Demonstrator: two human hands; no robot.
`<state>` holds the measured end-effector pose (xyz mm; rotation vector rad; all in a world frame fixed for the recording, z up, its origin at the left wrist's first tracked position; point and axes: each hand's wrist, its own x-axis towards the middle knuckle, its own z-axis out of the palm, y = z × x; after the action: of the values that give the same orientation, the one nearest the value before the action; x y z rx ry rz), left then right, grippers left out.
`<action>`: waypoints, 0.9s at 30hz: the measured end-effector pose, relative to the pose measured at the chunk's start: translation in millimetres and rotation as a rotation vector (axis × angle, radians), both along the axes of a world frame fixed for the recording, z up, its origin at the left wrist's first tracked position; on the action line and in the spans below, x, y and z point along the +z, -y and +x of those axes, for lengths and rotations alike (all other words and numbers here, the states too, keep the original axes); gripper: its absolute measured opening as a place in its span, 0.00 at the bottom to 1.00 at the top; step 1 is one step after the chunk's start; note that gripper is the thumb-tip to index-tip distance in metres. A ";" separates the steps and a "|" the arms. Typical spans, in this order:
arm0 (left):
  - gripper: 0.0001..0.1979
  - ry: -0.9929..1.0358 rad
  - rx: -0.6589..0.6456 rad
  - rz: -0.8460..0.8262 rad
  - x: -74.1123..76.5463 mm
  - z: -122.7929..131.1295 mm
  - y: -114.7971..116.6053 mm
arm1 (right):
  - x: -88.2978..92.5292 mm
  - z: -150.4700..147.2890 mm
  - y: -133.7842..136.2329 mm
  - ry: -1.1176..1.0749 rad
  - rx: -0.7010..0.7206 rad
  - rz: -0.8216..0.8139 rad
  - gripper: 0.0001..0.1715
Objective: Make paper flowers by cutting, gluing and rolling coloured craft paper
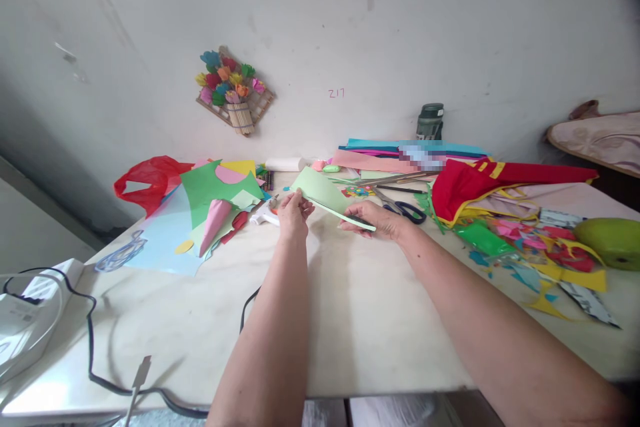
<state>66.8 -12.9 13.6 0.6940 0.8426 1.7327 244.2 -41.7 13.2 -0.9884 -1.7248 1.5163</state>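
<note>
Head view, clock centred on the pale green sheet [324, 190]:
- Pink cone [214, 223], nine o'clock.
- Left hand [294, 213], eight o'clock, pinched on the sheet.
- Sheet, between both hands.
- Right hand [379, 218], four o'clock, at its edge; cannot tell its grip.
- Scissors [399, 205], three o'clock.

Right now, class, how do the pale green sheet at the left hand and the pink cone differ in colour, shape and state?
The pale green sheet is light green; the pink cone is pink. The sheet is broad, while the cone is rolled and narrows to a point. The left hand grips the sheet; no hand touches the cone. Both look plain, without a visible pattern.
</note>
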 end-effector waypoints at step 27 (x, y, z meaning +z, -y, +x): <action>0.13 -0.029 -0.002 -0.010 0.1 4.0 1.5 | -3.9 3.5 -3.1 0.051 -0.002 0.048 0.15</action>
<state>70.8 -14.4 13.7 0.7149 0.8694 1.7189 247.6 -38.7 9.2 -1.0113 -1.7868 1.4533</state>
